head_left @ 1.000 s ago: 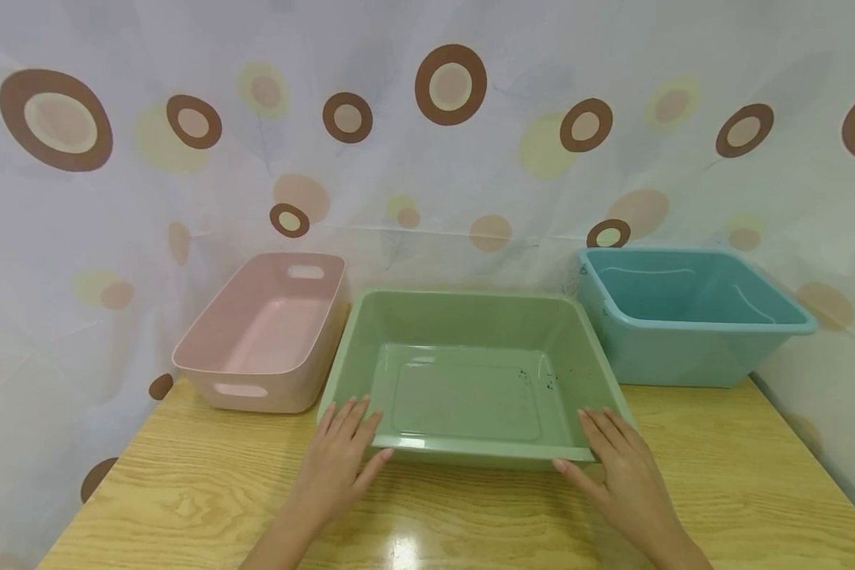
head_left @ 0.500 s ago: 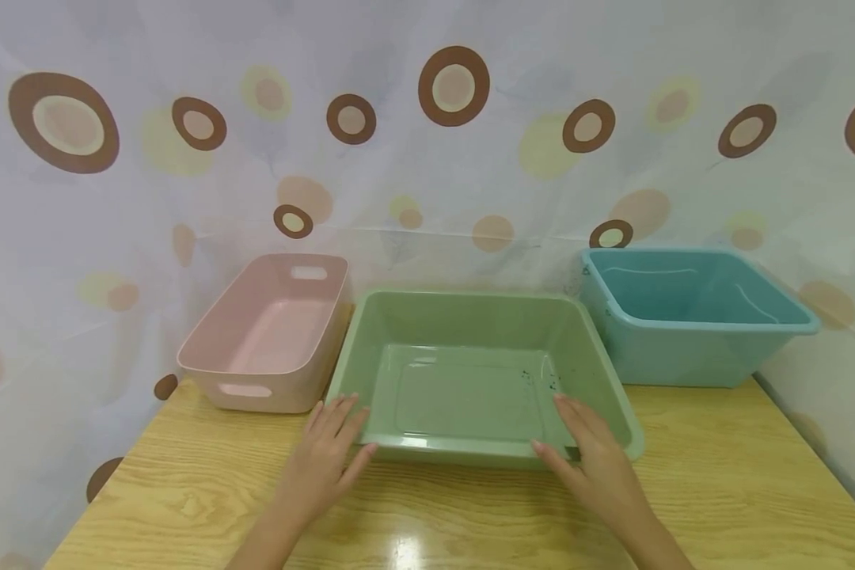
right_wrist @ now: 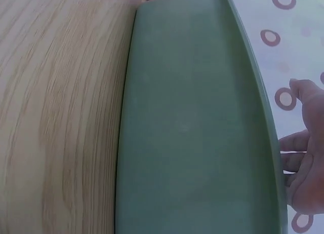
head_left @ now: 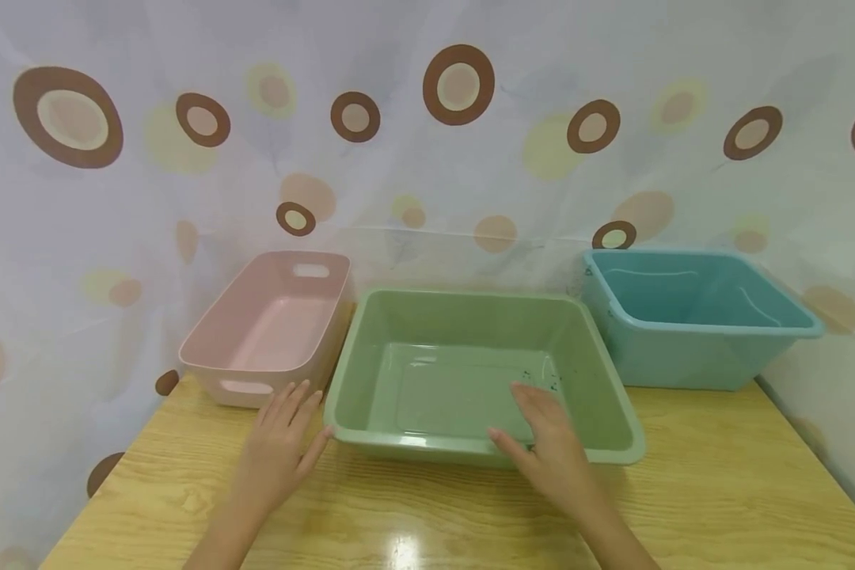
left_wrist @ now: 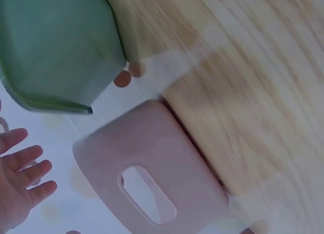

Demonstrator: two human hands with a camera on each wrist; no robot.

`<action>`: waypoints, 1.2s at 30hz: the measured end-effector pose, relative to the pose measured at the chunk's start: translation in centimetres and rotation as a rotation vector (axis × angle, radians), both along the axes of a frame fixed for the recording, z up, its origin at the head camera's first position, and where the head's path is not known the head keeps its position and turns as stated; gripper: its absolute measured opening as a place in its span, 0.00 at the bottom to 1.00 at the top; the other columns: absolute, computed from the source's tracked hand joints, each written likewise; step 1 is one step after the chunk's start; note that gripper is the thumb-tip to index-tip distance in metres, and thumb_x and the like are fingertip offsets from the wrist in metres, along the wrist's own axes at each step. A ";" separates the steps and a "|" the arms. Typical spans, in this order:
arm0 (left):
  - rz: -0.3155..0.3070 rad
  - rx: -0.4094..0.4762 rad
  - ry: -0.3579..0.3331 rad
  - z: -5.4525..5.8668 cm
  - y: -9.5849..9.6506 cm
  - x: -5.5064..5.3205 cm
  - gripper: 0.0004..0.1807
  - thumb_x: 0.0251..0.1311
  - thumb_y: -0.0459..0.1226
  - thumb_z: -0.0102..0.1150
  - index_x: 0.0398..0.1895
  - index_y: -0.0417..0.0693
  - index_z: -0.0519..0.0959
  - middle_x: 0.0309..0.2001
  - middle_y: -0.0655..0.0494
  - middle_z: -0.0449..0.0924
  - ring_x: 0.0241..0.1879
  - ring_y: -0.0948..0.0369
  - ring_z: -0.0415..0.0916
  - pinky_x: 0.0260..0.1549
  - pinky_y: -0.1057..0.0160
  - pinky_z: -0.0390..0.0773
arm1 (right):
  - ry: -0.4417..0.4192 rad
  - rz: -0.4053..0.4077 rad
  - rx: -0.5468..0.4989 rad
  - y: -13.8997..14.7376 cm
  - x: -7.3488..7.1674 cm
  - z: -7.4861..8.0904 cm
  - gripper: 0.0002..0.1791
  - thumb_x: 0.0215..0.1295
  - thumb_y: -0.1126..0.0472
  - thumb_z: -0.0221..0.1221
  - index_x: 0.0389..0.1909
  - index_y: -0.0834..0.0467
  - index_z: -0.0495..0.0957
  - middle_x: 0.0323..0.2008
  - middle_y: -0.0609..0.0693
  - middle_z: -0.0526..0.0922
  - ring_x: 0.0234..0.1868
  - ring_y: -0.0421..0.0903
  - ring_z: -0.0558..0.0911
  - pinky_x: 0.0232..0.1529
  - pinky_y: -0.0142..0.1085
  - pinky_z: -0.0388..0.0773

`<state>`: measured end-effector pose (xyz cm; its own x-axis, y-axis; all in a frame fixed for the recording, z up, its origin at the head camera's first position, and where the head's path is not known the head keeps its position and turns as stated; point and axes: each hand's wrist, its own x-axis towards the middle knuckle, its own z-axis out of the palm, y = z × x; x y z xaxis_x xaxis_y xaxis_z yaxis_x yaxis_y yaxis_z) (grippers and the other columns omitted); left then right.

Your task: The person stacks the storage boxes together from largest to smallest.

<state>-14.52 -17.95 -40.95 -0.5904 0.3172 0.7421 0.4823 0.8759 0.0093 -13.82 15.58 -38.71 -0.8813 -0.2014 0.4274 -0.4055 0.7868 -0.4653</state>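
Between my hands sits a green plastic basin [head_left: 463,396], with small dark specks on its floor. My left hand [head_left: 274,451] hovers with fingers spread in front of the pink basket [head_left: 306,348], left of the basin's near corner. In the left wrist view those fingers [left_wrist: 30,168] are apart from the pink basket's handle end [left_wrist: 142,153]. Over the basin's near rim, right of its middle, my right hand [head_left: 552,451] reaches with fingers extended and thumb apart. The right wrist view has that hand [right_wrist: 309,158] beside the rim, holding nothing.
A deeper blue tub [head_left: 698,348] stands at the right, close beside the green basin. Wood-grain table [head_left: 427,514] runs in front of the containers. Behind hangs a white sheet [head_left: 413,190] printed with brown rings.
My left hand has come off the green basin's near left corner and moved left toward the pink basket. My right hand has slid left along the near rim. The containers stay put.
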 end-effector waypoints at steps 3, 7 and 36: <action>0.018 0.015 0.008 0.1 -0.7 0.0 0.38 0.68 0.57 0.25 0.46 0.32 0.75 0.48 0.34 0.75 0.49 0.39 0.73 0.47 0.41 0.72 | 0.016 0.010 -0.015 -0.9 -0.2 -0.1 0.36 0.56 0.50 0.62 0.60 0.67 0.65 0.59 0.62 0.69 0.62 0.61 0.65 0.58 0.58 0.65; 0.059 0.053 0.030 0.3 -1.6 -0.2 0.38 0.68 0.57 0.27 0.44 0.31 0.75 0.47 0.33 0.76 0.48 0.39 0.72 0.46 0.41 0.73 | 0.029 0.024 -0.041 -2.1 -0.4 -0.1 0.35 0.55 0.51 0.62 0.60 0.66 0.66 0.59 0.62 0.70 0.61 0.61 0.66 0.58 0.57 0.65; 0.255 0.114 -0.081 1.9 -8.1 -3.7 0.24 0.55 0.40 0.54 0.48 0.27 0.69 0.47 0.28 0.71 0.47 0.36 0.69 0.38 0.40 0.73 | -0.088 0.211 -0.180 -11.2 -2.1 1.2 0.36 0.59 0.45 0.57 0.62 0.64 0.64 0.63 0.59 0.66 0.66 0.58 0.61 0.62 0.53 0.63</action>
